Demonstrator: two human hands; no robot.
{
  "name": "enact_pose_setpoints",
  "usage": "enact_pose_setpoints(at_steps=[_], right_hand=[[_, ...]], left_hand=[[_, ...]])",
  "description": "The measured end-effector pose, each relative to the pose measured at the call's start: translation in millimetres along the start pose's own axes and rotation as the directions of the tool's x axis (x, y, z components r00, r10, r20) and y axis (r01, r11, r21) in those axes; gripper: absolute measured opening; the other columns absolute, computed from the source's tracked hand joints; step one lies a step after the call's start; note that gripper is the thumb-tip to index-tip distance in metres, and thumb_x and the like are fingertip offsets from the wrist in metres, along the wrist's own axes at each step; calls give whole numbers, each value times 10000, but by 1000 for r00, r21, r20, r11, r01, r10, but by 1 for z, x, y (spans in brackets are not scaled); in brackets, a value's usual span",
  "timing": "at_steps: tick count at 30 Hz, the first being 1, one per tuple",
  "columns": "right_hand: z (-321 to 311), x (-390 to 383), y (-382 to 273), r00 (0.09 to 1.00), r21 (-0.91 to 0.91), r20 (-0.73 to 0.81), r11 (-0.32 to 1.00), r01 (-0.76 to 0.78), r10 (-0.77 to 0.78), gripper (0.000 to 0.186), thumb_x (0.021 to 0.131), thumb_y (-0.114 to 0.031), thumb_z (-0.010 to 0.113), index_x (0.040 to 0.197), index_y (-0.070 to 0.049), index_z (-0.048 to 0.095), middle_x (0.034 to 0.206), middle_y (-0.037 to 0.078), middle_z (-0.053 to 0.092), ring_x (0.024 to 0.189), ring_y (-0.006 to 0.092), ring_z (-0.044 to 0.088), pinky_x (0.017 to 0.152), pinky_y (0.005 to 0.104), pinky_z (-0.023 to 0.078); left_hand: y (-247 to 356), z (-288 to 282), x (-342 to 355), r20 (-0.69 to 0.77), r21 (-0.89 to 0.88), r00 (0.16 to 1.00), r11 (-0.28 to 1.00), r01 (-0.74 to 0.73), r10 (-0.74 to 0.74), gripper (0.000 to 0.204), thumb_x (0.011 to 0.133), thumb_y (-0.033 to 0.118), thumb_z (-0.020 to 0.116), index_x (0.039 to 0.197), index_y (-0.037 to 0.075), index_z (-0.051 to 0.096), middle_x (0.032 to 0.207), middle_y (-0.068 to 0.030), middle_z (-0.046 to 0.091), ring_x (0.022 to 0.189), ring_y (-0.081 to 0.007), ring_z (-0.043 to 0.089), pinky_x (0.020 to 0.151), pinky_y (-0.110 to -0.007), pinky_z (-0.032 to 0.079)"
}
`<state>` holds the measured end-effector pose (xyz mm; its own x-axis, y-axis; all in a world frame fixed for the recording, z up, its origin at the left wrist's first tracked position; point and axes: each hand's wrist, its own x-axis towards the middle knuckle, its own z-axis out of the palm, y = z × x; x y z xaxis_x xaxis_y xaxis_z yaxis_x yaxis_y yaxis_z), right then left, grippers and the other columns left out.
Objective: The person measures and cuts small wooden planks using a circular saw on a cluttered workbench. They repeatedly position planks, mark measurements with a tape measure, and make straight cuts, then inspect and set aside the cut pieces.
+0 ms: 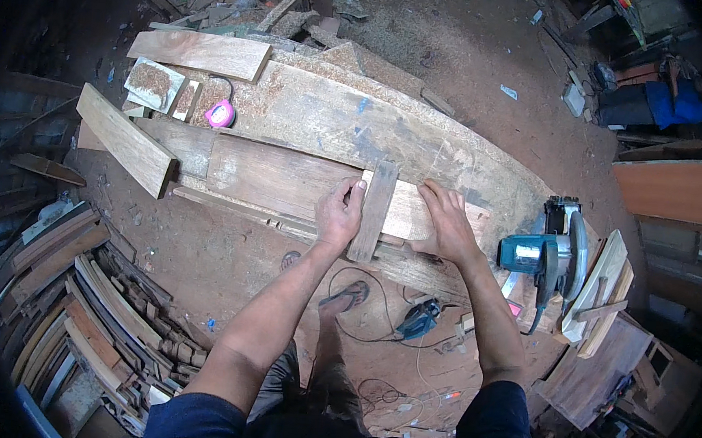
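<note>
A pale, narrow wooden board (407, 209) lies lengthwise over the workbench in front of me. Across it, nearly at a right angle, rests a short dark wooden strip (378, 205). My left hand (340, 218) is closed at the pale board's left end, its thumb close beside the dark strip; the undersides of its fingers are hidden. Spanning the pale board right of the strip, my right hand (448, 226) grips it, fingers at the far edge and thumb at the near edge.
On the sawdust-strewn bench (318, 107) lie a pink tape measure (221, 113) and loose boards (125, 138). A teal circular saw (540, 252) stands at its right end. Another teal power tool (419, 319) and cords lie on the floor. Stacked wood (95, 323) fills the lower left.
</note>
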<state>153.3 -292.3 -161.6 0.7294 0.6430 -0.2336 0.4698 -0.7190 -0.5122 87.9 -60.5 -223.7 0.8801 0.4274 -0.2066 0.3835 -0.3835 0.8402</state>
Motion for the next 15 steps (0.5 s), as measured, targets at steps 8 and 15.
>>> enact_pose_setpoints(at_steps=[8, 15], right_hand=[[8, 0, 13, 1000, -36, -17, 999, 19, -20, 1164, 496, -373, 910, 1508, -45, 439, 1532, 179, 432, 1370, 389, 429, 1177, 478, 329], [4, -10, 5, 999, -63, -30, 997, -41, 39, 1150, 570, -426, 912, 1542, -77, 406, 1601, 178, 374, 1473, 398, 337, 1238, 571, 199]], left_hand=[[-4, 7, 0, -38, -27, 999, 999, -25, 24, 285, 1016, 322, 600, 1069, 80, 741, 778, -194, 703, 709, -372, 693, 658, -461, 519], [-7, 12, 2, -49, 77, 994, 993, -89, 93, 318, 1021, 340, 570, 1088, 80, 741, 907, -223, 729, 857, -413, 709, 759, -479, 537]])
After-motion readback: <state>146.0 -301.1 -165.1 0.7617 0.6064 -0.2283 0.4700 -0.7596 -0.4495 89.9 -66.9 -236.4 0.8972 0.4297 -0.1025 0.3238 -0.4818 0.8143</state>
